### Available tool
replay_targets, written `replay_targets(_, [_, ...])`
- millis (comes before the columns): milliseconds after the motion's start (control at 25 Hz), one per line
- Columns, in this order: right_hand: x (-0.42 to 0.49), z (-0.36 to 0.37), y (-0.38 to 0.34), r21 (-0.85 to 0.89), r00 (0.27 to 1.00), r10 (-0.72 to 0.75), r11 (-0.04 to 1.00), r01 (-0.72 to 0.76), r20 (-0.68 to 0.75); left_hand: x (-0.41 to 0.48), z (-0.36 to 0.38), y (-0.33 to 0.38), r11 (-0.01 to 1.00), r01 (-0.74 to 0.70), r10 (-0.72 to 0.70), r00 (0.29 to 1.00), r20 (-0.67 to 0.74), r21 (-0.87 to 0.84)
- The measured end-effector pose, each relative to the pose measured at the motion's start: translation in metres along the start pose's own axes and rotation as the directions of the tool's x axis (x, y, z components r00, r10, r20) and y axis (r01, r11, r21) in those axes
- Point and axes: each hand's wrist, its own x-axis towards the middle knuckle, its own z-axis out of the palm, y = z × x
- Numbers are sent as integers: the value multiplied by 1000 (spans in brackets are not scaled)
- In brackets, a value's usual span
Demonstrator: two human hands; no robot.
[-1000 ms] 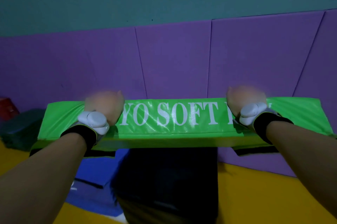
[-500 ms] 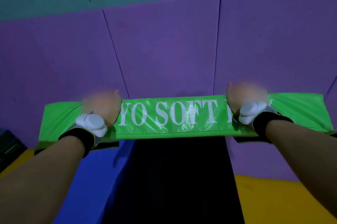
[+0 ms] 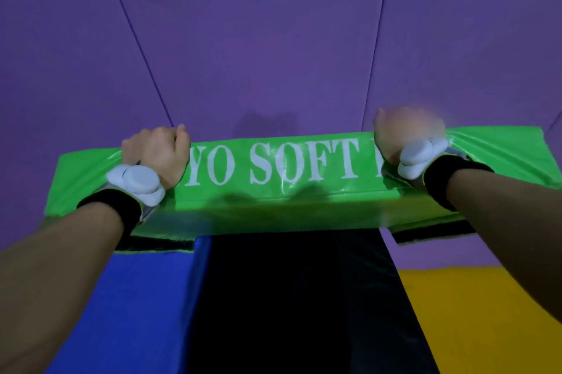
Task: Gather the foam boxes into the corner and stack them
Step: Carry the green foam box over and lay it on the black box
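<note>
A long green foam box (image 3: 292, 191) with white lettering lies crosswise in front of me, held up at chest height. My left hand (image 3: 156, 154) grips its top near the left end, fingers curled over the far edge. My right hand (image 3: 407, 133) grips it the same way near the right end. Both wrists wear black bands with white sensors. Below the green box stands a black foam box (image 3: 298, 306), with a blue foam box (image 3: 130, 306) against its left side. Whether the green box touches the black one is hidden.
A purple padded wall (image 3: 273, 54) fills the view just behind the boxes. Yellow floor mat (image 3: 474, 319) shows at the lower right, beside the black box.
I have moved closer to the wall and the stack. The blue and black boxes now fill the lower view, and the teal upper wall and the dark items at the left have dropped out of sight.
</note>
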Motion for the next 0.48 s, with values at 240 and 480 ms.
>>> replay_targets(240, [8,-1,-33,-22,998,-50,998,51,34,8,18,-37,999,-13,12,1000,-23,-31])
replay_targets(480, [6,-5,-46,-18,998,-57,998,57,6,6,13,-47,998,22,-23,1000,-11,-56])
